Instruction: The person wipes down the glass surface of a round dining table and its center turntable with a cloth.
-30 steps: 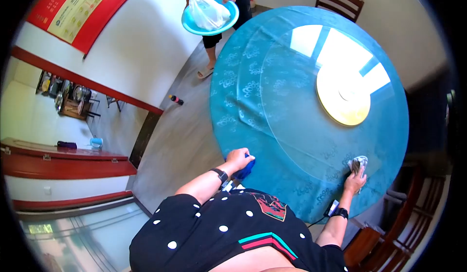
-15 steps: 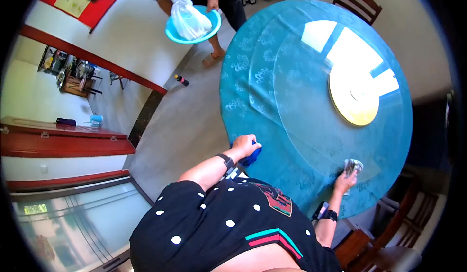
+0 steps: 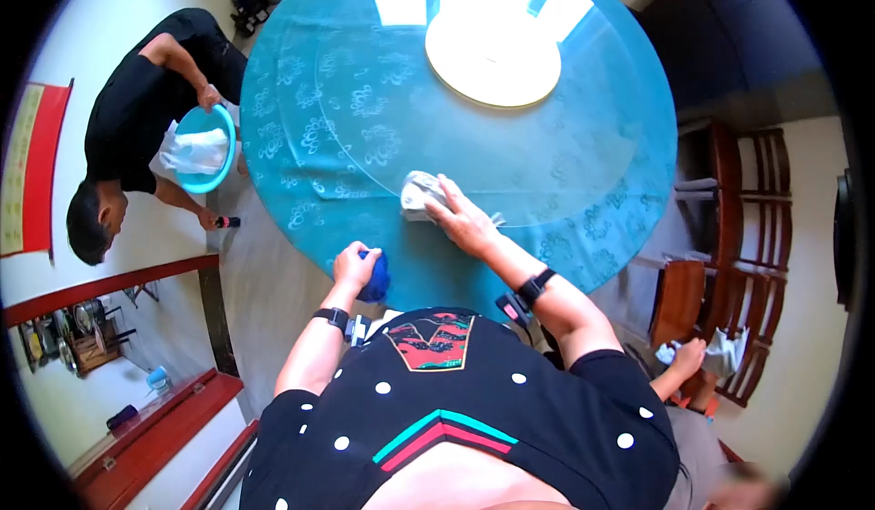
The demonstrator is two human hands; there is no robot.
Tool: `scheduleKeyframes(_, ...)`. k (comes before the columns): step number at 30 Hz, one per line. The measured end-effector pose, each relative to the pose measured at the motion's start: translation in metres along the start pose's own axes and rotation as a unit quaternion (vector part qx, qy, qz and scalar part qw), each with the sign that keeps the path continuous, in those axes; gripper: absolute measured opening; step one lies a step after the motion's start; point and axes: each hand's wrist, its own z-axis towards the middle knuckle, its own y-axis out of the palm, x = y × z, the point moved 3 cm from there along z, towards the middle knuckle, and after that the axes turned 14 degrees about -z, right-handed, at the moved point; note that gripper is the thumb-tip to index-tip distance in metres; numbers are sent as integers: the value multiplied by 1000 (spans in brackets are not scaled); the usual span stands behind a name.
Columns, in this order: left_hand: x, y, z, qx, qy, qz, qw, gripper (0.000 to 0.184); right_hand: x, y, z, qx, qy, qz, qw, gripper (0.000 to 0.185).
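A crumpled pale cloth [image 3: 418, 195] is pressed onto the near part of the round table [image 3: 383, 145] by the right hand [image 3: 469, 223], its fingers loosely spread; a blue cloth [image 3: 375, 279] is clenched in the left hand [image 3: 353, 266] at the near-left edge.

So the turntable [image 3: 492, 63] is on the surface [image 3: 547, 223] ahead of the right hand [image 3: 467, 223], rag [image 3: 419, 194] in that hand. Bundled cloth [image 3: 378, 280] in the left hand [image 3: 353, 266]; well left of it, a bottle [image 3: 229, 222], plus a bag [image 3: 196, 152] in a basin [image 3: 202, 183]. Chairs [image 3: 761, 202] way right.
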Motion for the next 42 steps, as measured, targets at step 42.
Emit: scheduleKeyframes(42,-13,-1,5,-45,21,-61,997,37,-3,12,20,-8,11,-180,984,45)
